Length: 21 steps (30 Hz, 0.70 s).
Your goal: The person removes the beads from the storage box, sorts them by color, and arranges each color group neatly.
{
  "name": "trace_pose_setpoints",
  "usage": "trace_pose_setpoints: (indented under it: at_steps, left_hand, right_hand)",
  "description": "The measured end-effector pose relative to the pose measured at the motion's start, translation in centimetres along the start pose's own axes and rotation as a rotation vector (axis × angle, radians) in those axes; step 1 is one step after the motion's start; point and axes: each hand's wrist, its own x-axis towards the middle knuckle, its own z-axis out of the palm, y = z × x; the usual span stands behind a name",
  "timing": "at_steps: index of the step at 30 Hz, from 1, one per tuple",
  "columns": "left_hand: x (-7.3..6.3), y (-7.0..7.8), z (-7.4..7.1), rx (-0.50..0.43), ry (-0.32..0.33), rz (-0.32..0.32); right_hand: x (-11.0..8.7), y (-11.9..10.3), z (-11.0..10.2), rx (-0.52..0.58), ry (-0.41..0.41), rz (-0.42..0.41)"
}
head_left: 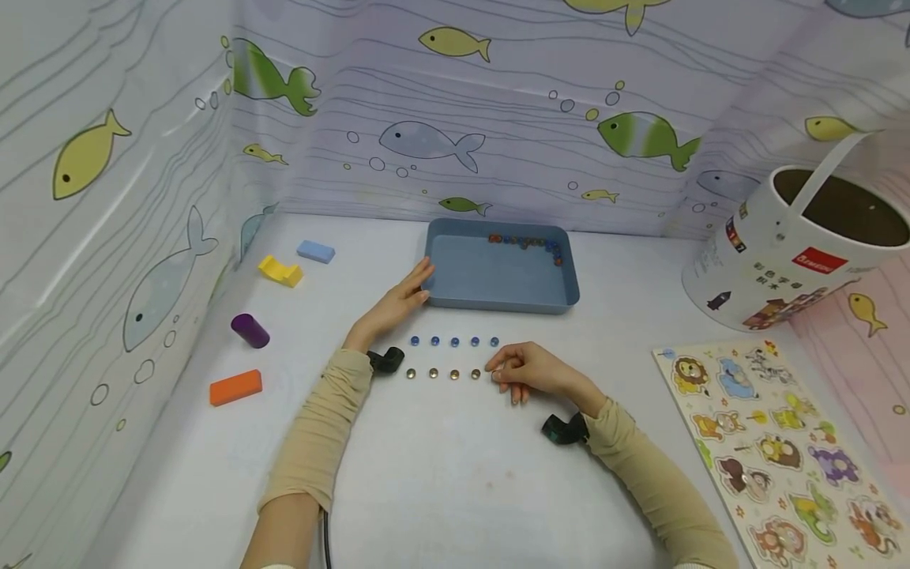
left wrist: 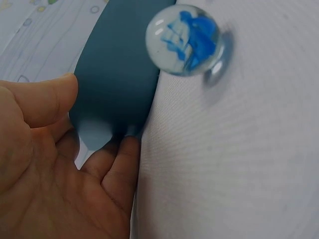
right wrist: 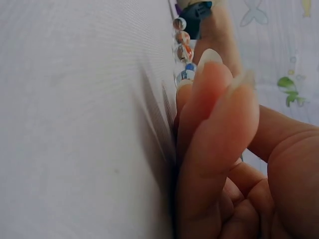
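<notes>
My left hand [head_left: 389,312] lies along the left side of the blue-grey tray [head_left: 498,303], its fingers mostly straight. In the left wrist view, the thumb and fingers touch the tray's outer wall [left wrist: 117,59]. My right hand [head_left: 529,370] is at the right end of the nearer row of marbles, with thumb and forefinger pinched around a marble mostly hidden by the fingers. Brownish marbles [head_left: 454,374] make that row. Blue marbles [head_left: 455,342] form a row behind it; one blue-swirled marble [left wrist: 183,41] looms large in the left wrist view.
Several small marbles [head_left: 526,242] line the tray's back right corner. To the left lie a purple cylinder [head_left: 250,330], an orange block [head_left: 236,388], a yellow block [head_left: 280,272] and a light-blue block [head_left: 316,252]. An animal puzzle board [head_left: 778,427] and white bucket [head_left: 746,253] stand right.
</notes>
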Motion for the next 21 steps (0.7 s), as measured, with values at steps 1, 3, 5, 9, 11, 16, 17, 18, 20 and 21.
trace_pose_setpoints:
  at_steps: [1,3,5,9,11,16,17,18,20,21]
  left_hand:
    - [-0.2,0.5,-0.1,-0.009,-0.006,-0.002]
    - [-0.6,1.4,-0.2,-0.024,-0.017,-0.004]
    - [-0.8,1.9,-0.4,-0.028,-0.023,-0.005]
    - [-0.9,2.1,-0.4,-0.023,-0.028,-0.006]
    - [-0.9,2.1,-0.4,-0.023,-0.026,-0.007]
    - [-0.9,1.9,-0.4,-0.030,-0.025,-0.011]
    - [-0.9,1.9,-0.4,-0.033,-0.026,-0.011]
    - [-0.9,1.9,-0.4,-0.036,-0.025,-0.012]
    - [-0.8,1.8,-0.4,-0.036,-0.023,-0.012]
    - [-0.8,1.8,-0.4,-0.034,-0.023,-0.011]
  right_hand:
    - [0.0,0.0,0.0,0.002,-0.002,0.001]
    - [0.0,0.0,-0.2,0.014,-0.005,-0.002]
    - [0.0,0.0,-0.3,0.041,-0.007,0.001]
    - [0.0,0.1,-0.6,0.085,-0.026,-0.008]
    - [-0.2,0.0,-0.8,0.094,-0.049,-0.016]
    - [-0.9,-1.3,-2.7,0.132,-0.069,-0.059]
    - [-1.0,-1.7,-3.3,0.134,-0.057,-0.074]
    - [-1.1,-2.2,-3.9,0.131,-0.041,-0.087]
    - [-1.0,-3.1,-5.1,0.125,0.002,-0.103]
    - [-0.8,-3.5,-5.8,0.124,0.021,-0.110]
